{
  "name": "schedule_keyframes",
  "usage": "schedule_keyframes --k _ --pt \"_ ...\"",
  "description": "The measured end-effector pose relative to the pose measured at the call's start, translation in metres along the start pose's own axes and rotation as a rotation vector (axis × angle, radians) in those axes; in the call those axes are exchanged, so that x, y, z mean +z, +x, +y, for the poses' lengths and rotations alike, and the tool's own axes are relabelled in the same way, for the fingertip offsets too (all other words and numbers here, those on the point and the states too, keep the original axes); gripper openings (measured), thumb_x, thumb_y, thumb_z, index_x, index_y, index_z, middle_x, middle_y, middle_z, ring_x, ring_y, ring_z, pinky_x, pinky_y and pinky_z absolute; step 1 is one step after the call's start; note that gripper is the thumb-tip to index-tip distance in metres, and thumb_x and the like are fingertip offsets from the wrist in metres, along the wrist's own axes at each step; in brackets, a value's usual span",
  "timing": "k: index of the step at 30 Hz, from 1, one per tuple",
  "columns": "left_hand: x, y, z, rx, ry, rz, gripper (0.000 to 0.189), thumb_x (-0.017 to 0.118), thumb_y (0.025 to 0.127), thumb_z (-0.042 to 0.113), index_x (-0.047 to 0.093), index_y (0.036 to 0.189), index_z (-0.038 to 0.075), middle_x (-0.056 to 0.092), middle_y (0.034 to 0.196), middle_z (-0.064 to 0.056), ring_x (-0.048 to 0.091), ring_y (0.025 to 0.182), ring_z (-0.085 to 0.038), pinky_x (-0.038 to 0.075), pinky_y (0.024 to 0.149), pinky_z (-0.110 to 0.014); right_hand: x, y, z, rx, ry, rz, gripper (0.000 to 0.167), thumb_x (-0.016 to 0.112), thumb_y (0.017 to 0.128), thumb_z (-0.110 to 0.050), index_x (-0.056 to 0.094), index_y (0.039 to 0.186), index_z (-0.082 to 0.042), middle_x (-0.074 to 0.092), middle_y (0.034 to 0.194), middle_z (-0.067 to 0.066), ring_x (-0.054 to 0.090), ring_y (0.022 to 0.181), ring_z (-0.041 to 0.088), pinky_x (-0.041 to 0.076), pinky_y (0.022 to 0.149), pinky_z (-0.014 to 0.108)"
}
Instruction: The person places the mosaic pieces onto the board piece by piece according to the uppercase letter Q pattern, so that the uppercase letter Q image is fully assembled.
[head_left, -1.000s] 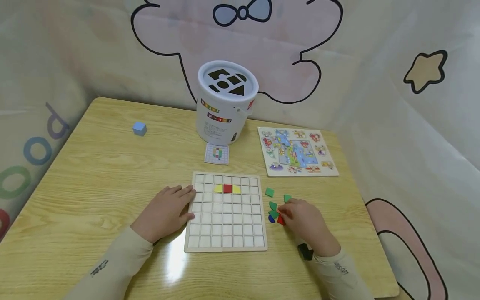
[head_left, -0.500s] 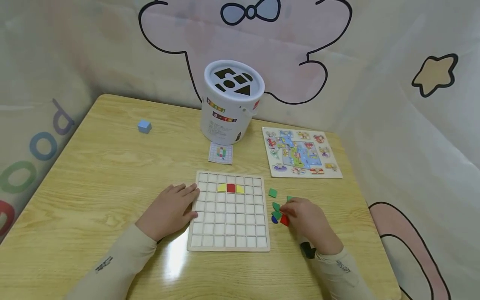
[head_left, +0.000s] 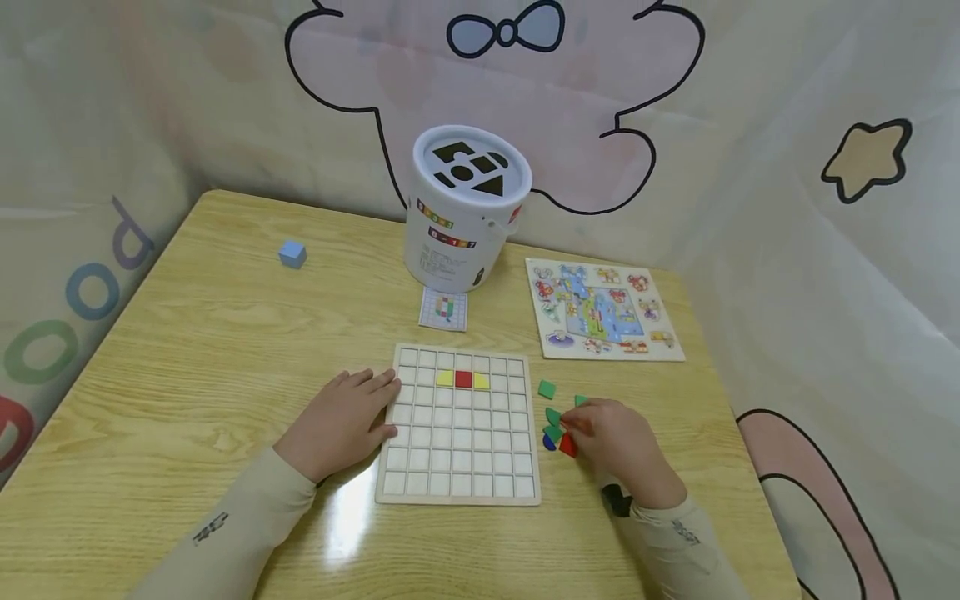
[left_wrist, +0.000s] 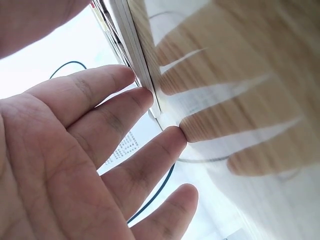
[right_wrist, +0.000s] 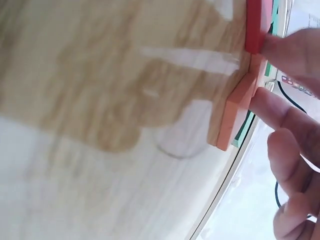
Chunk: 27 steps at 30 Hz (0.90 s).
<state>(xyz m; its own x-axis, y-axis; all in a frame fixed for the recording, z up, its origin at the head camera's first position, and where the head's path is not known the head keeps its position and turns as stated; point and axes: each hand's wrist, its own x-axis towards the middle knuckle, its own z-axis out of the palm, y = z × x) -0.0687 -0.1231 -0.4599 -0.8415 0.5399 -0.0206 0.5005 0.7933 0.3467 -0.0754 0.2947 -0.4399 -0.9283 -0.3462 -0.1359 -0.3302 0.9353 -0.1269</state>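
Note:
My left hand [head_left: 339, 427] lies with fingers extended against the left edge of a wooden grid board [head_left: 457, 500]; the left wrist view shows its fingertips [left_wrist: 142, 95] at the board's side. A red square tile [head_left: 463, 379] sits in the board's second row between two yellow tiles [head_left: 482, 381]. To the board's right, my right hand [head_left: 618, 446] pinches an orange tile [right_wrist: 235, 112] between thumb and index finger. Its thumb also meets a red tile [right_wrist: 253, 27]. Beside the fingers lie a blue rounded tile [head_left: 550, 442] and several green tiles [head_left: 547, 389], one partly covered by the hand.
Behind the board lies a small pattern card [head_left: 443, 309], at the foot of a white bucket [head_left: 450, 242] with shaped holes in its lid. A picture puzzle board [head_left: 607, 312] lies at the back right, a blue cube [head_left: 292, 254] at the back left. Fabric walls enclose the table.
The head view has shifted slightly. Both hands stay nearly in place; the right fingers remain among the loose tiles, and the tiles on the board are unchanged.

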Motion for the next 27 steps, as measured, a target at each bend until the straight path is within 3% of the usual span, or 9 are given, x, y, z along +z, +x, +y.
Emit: schedule_keyframes --k 4,8,14,19,27 --pt "0.0 0.0 0.0 0.001 0.004 -0.001 0.063 0.077 0.1 0.036 0.06 0.15 0.0 0.057 0.154 -0.018 0.055 0.137 -0.045 0.041 0.116 -0.065 0.001 0.002 -0.001 0.005 -0.008 0.042 0.01 0.087 0.09 -0.019 0.085 0.1 -0.017 0.072 0.086 -0.006 0.062 0.07 0.008 0.054 0.056 0.029" --pt "0.0 0.0 0.001 0.004 0.003 0.006 0.063 0.077 0.1 0.035 0.06 0.15 0.0 0.057 0.154 -0.018 0.056 0.137 -0.045 0.042 0.116 -0.065 -0.003 0.006 -0.01 0.009 0.01 0.14 0.008 0.088 0.088 -0.021 0.082 0.091 -0.017 0.071 0.081 -0.006 0.055 0.061 0.004 0.044 0.046 0.024" --pt "-0.002 -0.002 0.001 -0.006 -0.011 0.001 0.063 0.078 0.099 0.034 0.061 0.149 -0.001 0.057 0.154 -0.018 0.055 0.137 -0.046 0.041 0.117 -0.065 -0.018 0.018 -0.047 -0.145 -0.005 0.232 0.009 0.089 0.087 -0.022 0.083 0.091 -0.018 0.077 0.088 -0.004 0.053 0.062 0.009 0.035 0.043 0.024" --pt "-0.002 -0.002 0.002 -0.011 -0.021 -0.009 0.063 0.077 0.1 0.034 0.06 0.15 -0.001 0.056 0.155 -0.018 0.054 0.138 -0.047 0.041 0.117 -0.064 -0.02 0.038 -0.084 -0.276 -0.002 0.191 0.009 0.089 0.089 -0.026 0.084 0.094 -0.021 0.077 0.093 -0.008 0.069 0.079 0.01 0.049 0.053 0.024" --pt "-0.001 0.0 0.0 -0.016 -0.031 -0.023 0.064 0.077 0.101 0.034 0.059 0.151 0.0 0.055 0.156 -0.018 0.052 0.14 -0.046 0.039 0.119 -0.061 -0.004 0.068 -0.121 -0.368 0.007 0.078 0.009 0.082 0.097 -0.031 0.085 0.094 -0.023 0.078 0.092 -0.011 0.07 0.08 0.008 0.055 0.059 0.024"
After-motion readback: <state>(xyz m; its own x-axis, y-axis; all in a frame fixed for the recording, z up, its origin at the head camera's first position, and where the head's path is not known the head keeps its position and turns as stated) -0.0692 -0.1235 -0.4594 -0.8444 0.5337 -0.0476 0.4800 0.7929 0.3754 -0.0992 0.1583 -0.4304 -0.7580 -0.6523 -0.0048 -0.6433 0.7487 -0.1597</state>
